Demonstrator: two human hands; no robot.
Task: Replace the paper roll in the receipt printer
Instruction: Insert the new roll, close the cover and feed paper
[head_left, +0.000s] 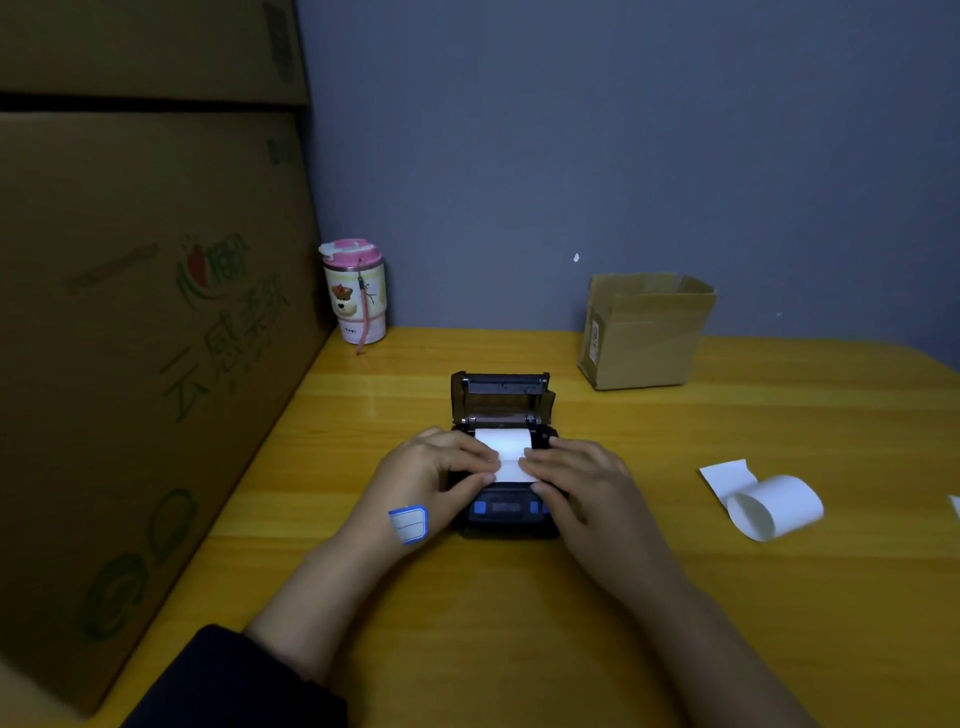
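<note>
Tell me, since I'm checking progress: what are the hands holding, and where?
Both the left hand and right hand pinch the paper strip by its side edges, over the open printer.

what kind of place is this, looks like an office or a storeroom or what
Probably a small stockroom or shop back room, though I can't be sure. Big printed cartons are stacked against the yellow table, a small open shipping box sits on it, and a portable receipt printer is being loaded with paper.

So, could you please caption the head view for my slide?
Both hands, left hand and right hand, seat paper in the open receipt printer.
</note>
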